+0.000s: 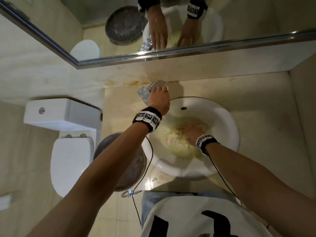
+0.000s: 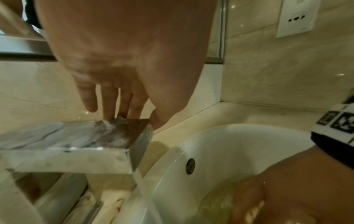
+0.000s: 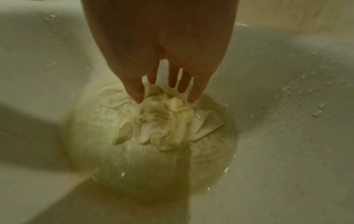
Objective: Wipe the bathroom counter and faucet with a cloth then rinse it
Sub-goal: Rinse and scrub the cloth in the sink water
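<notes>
A crumpled, yellow-stained white cloth lies soaked in murky water at the bottom of the white basin. My right hand presses down on it with straight, spread fingers; it is seen in the head view too. The chrome faucet stands on the beige counter behind the basin's left side. My left hand rests on the back end of its flat lever, fingers straight and thumb at the corner. A thin stream of water seems to fall from the spout into the basin.
A toilet and its cistern stand at left. A dark round bowl sits beside the basin. A mirror hangs above the counter. A wall socket is at right.
</notes>
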Demonstrator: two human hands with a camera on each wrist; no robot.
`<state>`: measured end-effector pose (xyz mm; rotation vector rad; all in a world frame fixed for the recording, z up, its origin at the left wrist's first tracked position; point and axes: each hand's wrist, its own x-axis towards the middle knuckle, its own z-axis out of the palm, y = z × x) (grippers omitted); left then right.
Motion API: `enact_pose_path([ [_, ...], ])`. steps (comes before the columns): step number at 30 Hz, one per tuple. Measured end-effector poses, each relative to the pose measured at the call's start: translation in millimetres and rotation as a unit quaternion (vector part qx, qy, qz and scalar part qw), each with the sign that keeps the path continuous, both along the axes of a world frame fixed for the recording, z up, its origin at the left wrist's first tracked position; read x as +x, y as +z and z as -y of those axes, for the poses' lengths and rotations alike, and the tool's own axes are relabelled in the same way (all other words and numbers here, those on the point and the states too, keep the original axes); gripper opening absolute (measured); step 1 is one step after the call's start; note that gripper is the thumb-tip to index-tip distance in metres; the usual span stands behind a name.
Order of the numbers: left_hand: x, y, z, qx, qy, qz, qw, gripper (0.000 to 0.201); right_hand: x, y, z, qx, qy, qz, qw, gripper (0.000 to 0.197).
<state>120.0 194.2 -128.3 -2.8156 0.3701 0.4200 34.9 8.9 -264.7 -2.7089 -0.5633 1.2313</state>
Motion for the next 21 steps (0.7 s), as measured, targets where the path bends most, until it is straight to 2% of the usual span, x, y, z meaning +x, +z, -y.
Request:
enact_pose_path([
  [2, -3.5, 1.8, 2.2, 0.021, -0.006, 0.006, 1.0, 0.039, -6.6, 6.4, -0.7, 0.009, 0.036, 0.015, 0.999, 0.074],
  [5, -16.8, 2.3, 15.0, 0.091, -0.004, 0.008, 0.996, 0.04, -11.9, -5.0, -0.3, -0.048, 0.065, -0.017, 0.997, 0.087],
  [7, -30.6, 2.1, 25.6, 0.126, -0.006, 0.014, 0.992, 0.041, -16.9, -3.9, -0.1, -0.07, 0.097, -0.006, 0.993, 0.09],
  [9, -46.7, -1.1, 35.8, 0.115, -0.023, 0.027, 0.993, 0.039, -16.4, 6.0, 3.4, -0.086, 0.125, -0.009, 0.988, 0.084],
  [11, -62.6, -10.6, 44.6, 0.044, -0.038, 0.023, 0.998, 0.03, -7.9, 9.4, 5.3, -0.091, 0.127, -0.016, 0.988, 0.068],
  [13, -76.0, -27.5, 51.8, -0.044, -0.033, -0.028, 0.998, 0.026, 2.8, 9.8, 6.1, -0.052, 0.107, 0.003, 0.993, 0.045],
  [15, -85.8, -52.9, 55.3, -0.119, -0.005, -0.125, 0.985, 0.03, 12.9, 3.4, 7.7, -0.031, 0.084, 0.034, 0.995, 0.039],
  [18, -98.2, -94.8, 54.2, -0.157, 0.022, -0.282, 0.946, 0.05, 13.8, -11.7, 15.8, -0.011, 0.034, -0.009, 0.999, 0.058],
  [21, -108.6, -130.4, 51.8, -0.137, 0.041, -0.322, 0.936, 0.06, 15.2, -26.6, 18.5, 0.008, 0.011, -0.014, 1.0, 0.08],
])
